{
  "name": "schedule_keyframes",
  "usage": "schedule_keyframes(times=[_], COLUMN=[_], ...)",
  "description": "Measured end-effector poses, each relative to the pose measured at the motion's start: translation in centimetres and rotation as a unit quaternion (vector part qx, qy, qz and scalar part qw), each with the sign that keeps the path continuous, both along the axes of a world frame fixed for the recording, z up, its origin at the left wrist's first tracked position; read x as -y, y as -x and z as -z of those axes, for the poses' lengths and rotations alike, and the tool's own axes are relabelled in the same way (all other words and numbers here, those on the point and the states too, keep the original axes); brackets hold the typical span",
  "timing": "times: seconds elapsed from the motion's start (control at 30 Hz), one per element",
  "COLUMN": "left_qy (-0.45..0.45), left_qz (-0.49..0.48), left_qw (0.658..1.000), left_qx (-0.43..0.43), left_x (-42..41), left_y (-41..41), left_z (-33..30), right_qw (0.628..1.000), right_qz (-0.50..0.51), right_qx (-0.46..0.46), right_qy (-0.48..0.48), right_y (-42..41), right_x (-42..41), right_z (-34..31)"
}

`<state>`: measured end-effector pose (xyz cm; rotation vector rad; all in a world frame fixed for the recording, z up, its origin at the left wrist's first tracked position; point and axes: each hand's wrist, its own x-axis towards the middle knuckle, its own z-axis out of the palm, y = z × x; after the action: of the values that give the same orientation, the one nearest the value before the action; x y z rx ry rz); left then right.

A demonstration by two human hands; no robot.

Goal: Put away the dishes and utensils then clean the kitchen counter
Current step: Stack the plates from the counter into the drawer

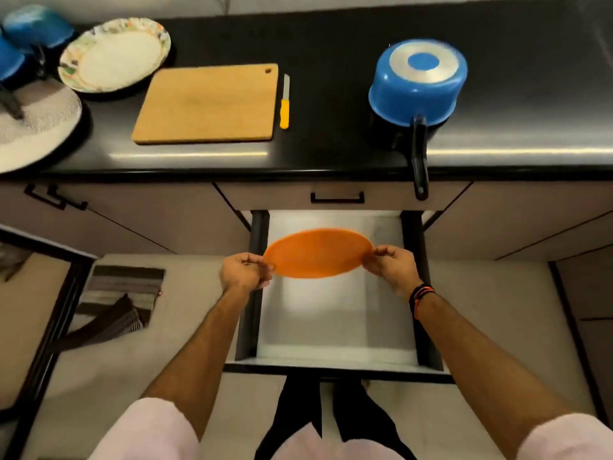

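An orange plate [317, 253] hangs flat above the pulled-out white drawer [335, 355] below the counter. My left hand [243, 272] pinches its left rim and my right hand [391, 265] pinches its right rim. On the black counter [331, 44] lie a wooden cutting board [207, 102], a yellow-handled knife [284, 102] just right of it, and an upturned blue saucepan [419, 81] whose black handle juts past the counter edge. A floral plate [116, 54] sits at the back left.
More blue pots [30, 34] and a white textured plate [39, 127] crowd the counter's left end. A closed drawer with a black handle [336, 197] sits above the open one. A striped mat [122, 293] lies on the floor to the left.
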<state>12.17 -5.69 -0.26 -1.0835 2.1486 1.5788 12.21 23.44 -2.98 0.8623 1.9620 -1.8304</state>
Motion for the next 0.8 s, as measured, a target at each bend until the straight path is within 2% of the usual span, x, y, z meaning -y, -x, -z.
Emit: schedule_keyframes(times=[0.2, 0.37, 0.5, 0.63, 0.8], left_qy=[-0.092, -0.172, -0.111, -0.072, -0.004], left_qz=[-0.053, -0.126, -0.038, -0.004, 0.037], left_qw=[0.994, 0.976, 0.991, 0.994, 0.994], left_qx=[0.019, 0.038, 0.063, 0.085, 0.105], left_x=[-1.1, -1.2, -2.0, -3.0, -4.3], left_y=[0.5, 0.9, 0.7, 0.8, 0.9], left_z=[6.3, 10.0, 11.5, 12.1, 14.9], right_qw=[0.998, 0.980, 0.986, 0.996, 0.993], right_qz=[0.057, 0.161, 0.131, 0.070, 0.054], right_qx=[0.008, 0.029, 0.021, 0.049, 0.090], right_qy=[0.033, 0.118, 0.102, 0.040, -0.056], right_y=[-0.8, -0.9, -1.4, -1.9, -2.1], right_x=[-0.5, -1.3, -1.8, -2.3, -2.0], right_z=[5.0, 8.2, 9.9, 11.4, 14.7])
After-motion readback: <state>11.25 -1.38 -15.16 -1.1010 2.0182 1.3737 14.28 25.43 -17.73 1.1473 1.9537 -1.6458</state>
